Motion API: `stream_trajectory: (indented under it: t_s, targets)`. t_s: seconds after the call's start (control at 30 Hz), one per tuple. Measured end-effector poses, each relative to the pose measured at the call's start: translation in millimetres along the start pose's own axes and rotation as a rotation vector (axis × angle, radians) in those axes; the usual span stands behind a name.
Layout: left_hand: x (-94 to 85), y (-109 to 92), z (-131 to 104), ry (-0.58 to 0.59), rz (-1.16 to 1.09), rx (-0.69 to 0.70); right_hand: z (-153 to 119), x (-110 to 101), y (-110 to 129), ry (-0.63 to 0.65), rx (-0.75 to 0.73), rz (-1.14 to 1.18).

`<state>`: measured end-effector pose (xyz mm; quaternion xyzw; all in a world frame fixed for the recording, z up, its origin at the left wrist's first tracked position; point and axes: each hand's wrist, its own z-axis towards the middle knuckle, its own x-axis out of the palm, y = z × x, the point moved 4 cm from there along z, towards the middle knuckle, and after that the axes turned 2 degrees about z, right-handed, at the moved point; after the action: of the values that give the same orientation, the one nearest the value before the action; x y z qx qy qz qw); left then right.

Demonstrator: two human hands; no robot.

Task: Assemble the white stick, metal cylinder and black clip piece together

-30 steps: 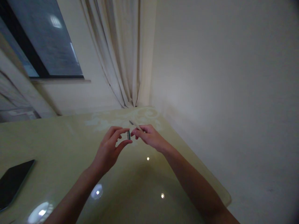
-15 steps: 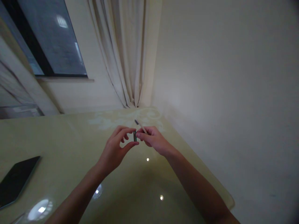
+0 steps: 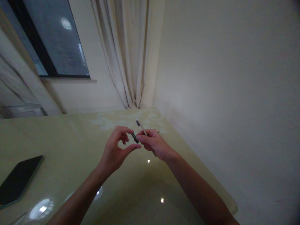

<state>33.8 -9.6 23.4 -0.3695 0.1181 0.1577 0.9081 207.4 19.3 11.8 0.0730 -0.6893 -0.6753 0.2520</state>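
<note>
My left hand (image 3: 117,145) has its thumb and forefinger at opposite ends of a small dark green strip (image 3: 135,138), which looks like a little circuit board. The strip is tilted, its upper end towards the left. My right hand (image 3: 152,140) is closed around a slim, pale-handled brush (image 3: 142,128) with a dark bristle head pointing up and away. The right thumb and fingertips also meet the strip's right side. Both hands are close together above the table. A small dark tip shows behind the right hand; what it belongs to is hidden.
A dark flat tablet-like device (image 3: 20,178) lies on the glossy, pale green table (image 3: 70,147) at left. Part of a clear object shows at the lower left edge. A wall (image 3: 222,93) runs along the table's right side; curtains (image 3: 126,56) hang behind it.
The strip has turned from upright to slanted, its lower end now to the right. The brush handle's lower end now shows below my right hand. The view has shifted slightly.
</note>
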Motion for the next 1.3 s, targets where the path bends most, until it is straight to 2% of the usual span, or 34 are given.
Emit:
stream_trajectory:
  t_s: [0.23,0.33,0.47,0.53,0.63,0.87,1.03,1.3]
  targets:
    - [1.0,2.4,4.7,0.21,-0.267,-0.119,-0.8,-3.2,-0.5,0.052,0.028,-0.059]
    - [0.7,-1.5,6.1,0.314,-0.288,-0.115,-0.9,-3.3,-1.5,0.041,0.034,-0.03]
    - [-2.3,-3.3,6.7,0.358,-0.257,-0.074,0.3,-3.8,-3.2,0.027,0.024,0.009]
    - [-2.8,-1.5,6.3,0.344,-0.222,-0.094,0.7,-3.5,-4.0,0.031,0.026,0.015]
    - [-3.5,0.1,6.0,0.259,-0.128,-0.129,0.4,-3.2,-4.9,0.021,0.034,-0.001]
    - [0.3,-7.8,5.7,0.246,0.02,0.053,0.1,-3.4,-6.5,0.038,0.042,-0.051]
    - [-3.6,-3.2,6.2,0.156,0.053,0.053,0.4,-2.5,-3.2,0.02,0.021,-0.01]
    - [0.5,-6.5,4.4,0.162,0.043,0.075,-2.4,0.8,-0.5,0.017,-0.021,-0.104]
